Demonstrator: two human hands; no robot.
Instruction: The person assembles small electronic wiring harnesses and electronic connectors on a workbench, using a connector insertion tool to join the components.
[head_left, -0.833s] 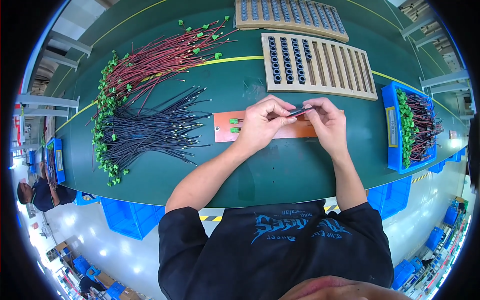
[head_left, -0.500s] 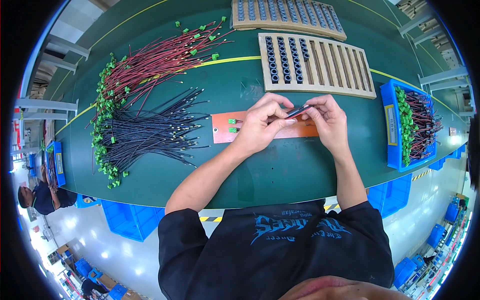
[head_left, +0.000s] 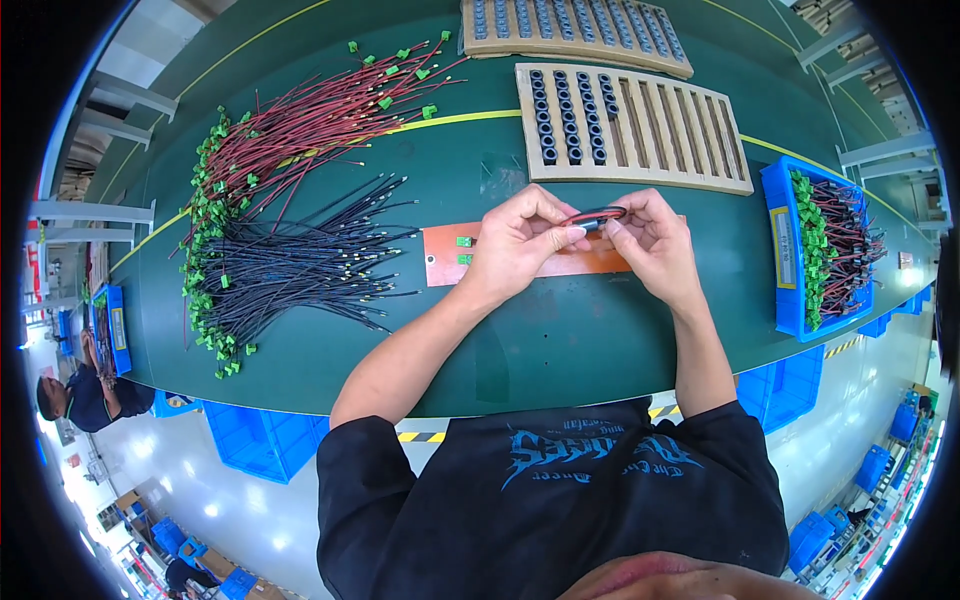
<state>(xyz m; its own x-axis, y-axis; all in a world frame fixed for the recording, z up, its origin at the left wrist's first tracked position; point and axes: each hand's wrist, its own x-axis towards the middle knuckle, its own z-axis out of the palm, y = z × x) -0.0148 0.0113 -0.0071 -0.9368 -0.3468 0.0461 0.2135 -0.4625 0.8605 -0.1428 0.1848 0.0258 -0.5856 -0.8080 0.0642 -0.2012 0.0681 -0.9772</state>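
Note:
Over an orange board (head_left: pixel 455 274), my left hand (head_left: pixel 518 245) and my right hand (head_left: pixel 650 245) are both closed on a red and black wire pair (head_left: pixel 608 212). The pair bends into a small loop between them. A short dark piece on the wires sits near my left thumb; its kind is partly hidden by my fingers. Two green connectors (head_left: pixel 465 242) lie on the board just left of my left hand. Further left are a bundle of black wires (head_left: pixel 300 265) and a bundle of red wires (head_left: pixel 310 125), with green connectors along their ends.
Beyond my hands stands a slotted tray (head_left: pixel 680 130) partly filled with black ring-shaped parts, and behind it another filled tray (head_left: pixel 580 45). At the right, a blue bin (head_left: pixel 787 300) holds wired green connectors. Blue crates (head_left: pixel 265 440) sit below the green table (head_left: pixel 560 370). A person (head_left: pixel 85 395) works far left.
The wire pair, almost straight before, now curves into a loop between my hands. My right fingers have shifted and curled in around it. My left hand has moved slightly.

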